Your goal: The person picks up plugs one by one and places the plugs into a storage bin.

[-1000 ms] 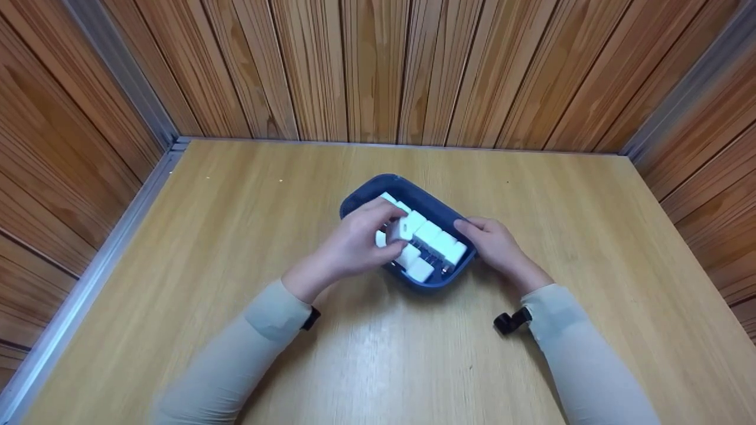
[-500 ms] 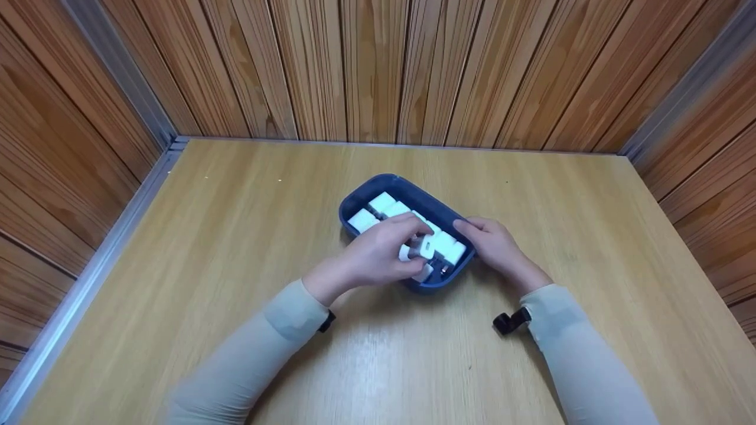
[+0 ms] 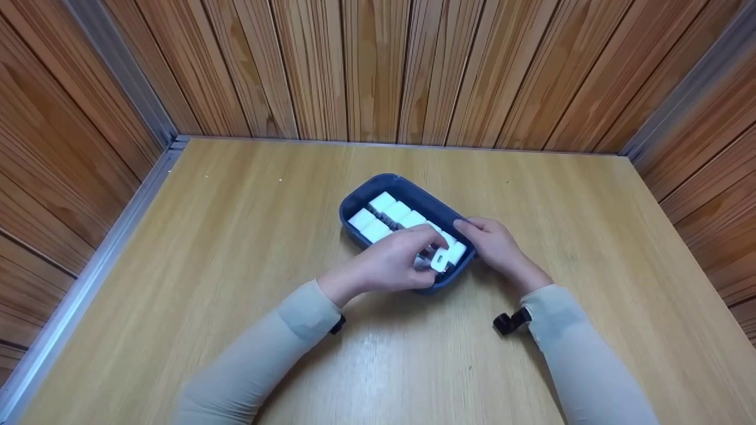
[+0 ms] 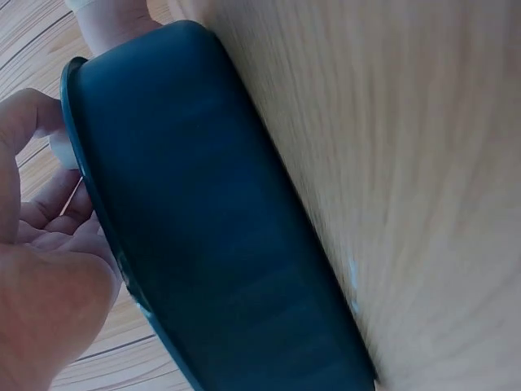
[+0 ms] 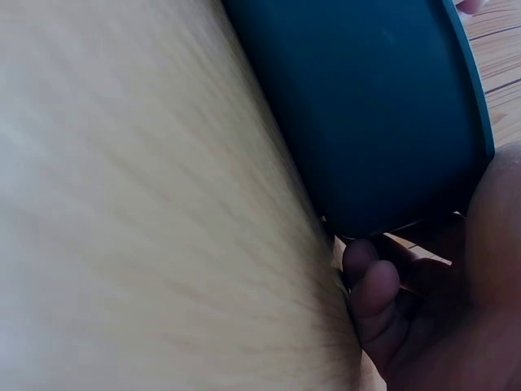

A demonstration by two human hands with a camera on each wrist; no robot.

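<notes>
A dark blue plastic bin (image 3: 422, 198) with rounded corners stands at an angle on the table. Inside it, white USB chargers (image 3: 383, 202) lie in two rows, with dark gaps and bits of metal showing between them. My left hand (image 3: 393, 260) is over the near right part of the bin and pinches one white USB charger (image 3: 440, 260) between thumb and fingers, its slot facing up and right. That hand hides part of the near row. My right hand (image 3: 499, 245) grips the bin's right side, thumb over the rim; its fingers (image 5: 378, 293) lie against the outside in the right wrist view.
The bin rests on a light wooden table (image 3: 266, 224). Wood-panelled walls (image 3: 372, 71) enclose the back and both sides, with a metal strip (image 3: 106, 260) along the left edge. A black wrist camera (image 3: 508, 321) hangs under the right sleeve.
My left hand has moved right and nearer along the bin with the charger, uncovering chargers at the far left end. The right hand and the bin have stayed in place.
</notes>
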